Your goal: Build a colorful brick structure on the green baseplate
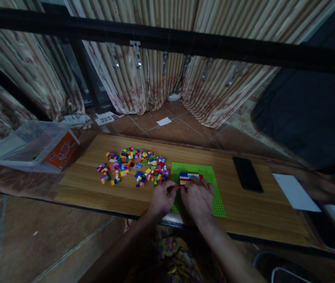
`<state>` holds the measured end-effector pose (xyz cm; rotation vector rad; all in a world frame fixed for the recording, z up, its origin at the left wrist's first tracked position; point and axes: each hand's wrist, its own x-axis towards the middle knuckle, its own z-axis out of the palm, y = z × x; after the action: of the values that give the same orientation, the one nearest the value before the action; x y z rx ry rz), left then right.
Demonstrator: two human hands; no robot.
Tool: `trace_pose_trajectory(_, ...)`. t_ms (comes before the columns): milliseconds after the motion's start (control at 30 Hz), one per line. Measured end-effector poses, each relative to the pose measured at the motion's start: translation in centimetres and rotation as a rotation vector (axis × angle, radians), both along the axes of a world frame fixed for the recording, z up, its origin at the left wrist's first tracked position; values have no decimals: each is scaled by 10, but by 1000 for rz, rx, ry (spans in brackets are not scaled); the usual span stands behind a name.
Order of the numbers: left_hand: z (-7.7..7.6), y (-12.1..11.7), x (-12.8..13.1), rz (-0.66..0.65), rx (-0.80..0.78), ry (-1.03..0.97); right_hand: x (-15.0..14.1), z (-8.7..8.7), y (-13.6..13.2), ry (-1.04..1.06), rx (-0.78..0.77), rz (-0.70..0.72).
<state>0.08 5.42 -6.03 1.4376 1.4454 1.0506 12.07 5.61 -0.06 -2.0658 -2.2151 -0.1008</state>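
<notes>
A green studded baseplate [217, 196] lies on the wooden table in front of me. Rows of red, white, blue and yellow toy bricks [191, 177] are set on its upper part. My left hand [163, 197] is at the plate's left edge, thumb and forefinger pinched on a small orange-red brick [177, 187]. Over the plate, my right hand [197, 196] bends its fingers down against the near side of the built bricks and covers part of them. Whether its fingertips hold a piece is hidden. Left of the plate spreads a pile of loose colored bricks [155, 169].
A black phone [247, 174] lies on the table [90, 188] to the right, with a white sheet [296, 192] beyond it. At the far left stands a clear plastic bin [37, 141] with an orange label. Striped curtains [132, 86] hang behind the table.
</notes>
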Motion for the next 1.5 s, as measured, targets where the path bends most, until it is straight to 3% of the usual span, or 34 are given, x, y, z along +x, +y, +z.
trace_pose_trajectory(400, 14, -1, 3, 4, -44, 7, 7, 1, 4, -8, -33, -45)
trace_pose_trajectory(667, 16, -2, 6, -5, -29, 15, 34, -15, 16, 357, -87, -66)
trace_pose_trajectory(867, 14, 0, 11, -28, -30, 38, 52, -17, 23, 577, -184, -85)
trace_pose_trajectory(1500, 9, 15, 30, -95, 11, 98, 58, -23, 24, 753, -183, -76)
